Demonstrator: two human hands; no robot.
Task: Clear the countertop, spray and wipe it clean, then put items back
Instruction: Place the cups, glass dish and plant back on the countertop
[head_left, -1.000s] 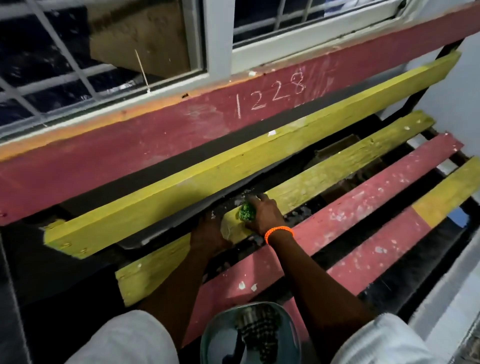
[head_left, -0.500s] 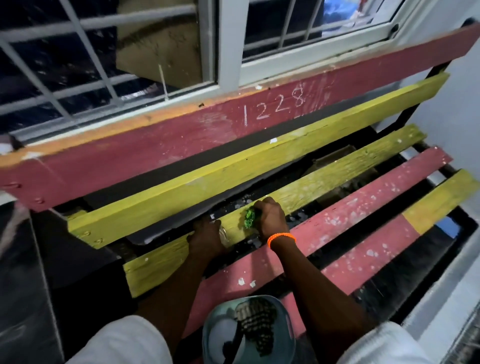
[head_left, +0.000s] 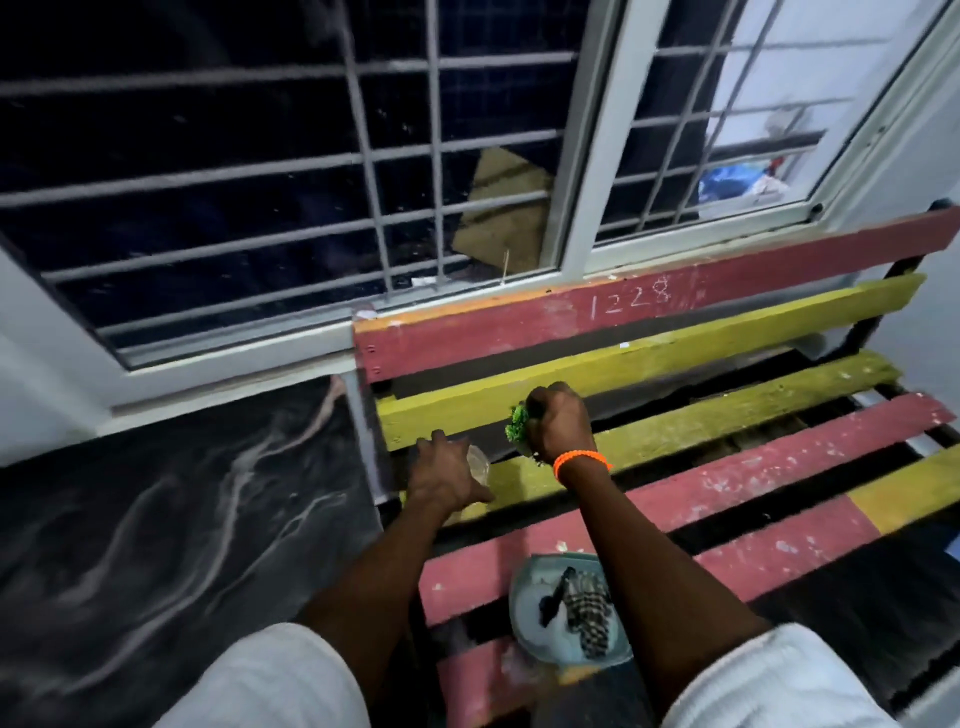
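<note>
A slatted bench (head_left: 753, 332) with red and yellow planks stands under a barred window. My right hand (head_left: 558, 423), with an orange band at the wrist, is closed around a green scrubber (head_left: 518, 423) held just above the yellow seat plank (head_left: 727, 415). My left hand (head_left: 447, 470) rests flat near the left end of that plank, fingers spread, beside a small clear object (head_left: 479, 462) that I cannot identify. A pale blue bowl (head_left: 519, 618) sits on the near red slats; inside it is a dark striped cloth (head_left: 587, 608).
A dark marbled surface (head_left: 171, 525) spreads to the left of the bench. The window's metal grille (head_left: 405, 171) and white frame (head_left: 597, 156) rise behind the bench back. Wide gaps separate the slats. A white wall closes the right side.
The view has swung left and up, showing more window and dark surface. My right hand with the scrubber has lifted slightly off the yellow plank; my left hand has spread open.
</note>
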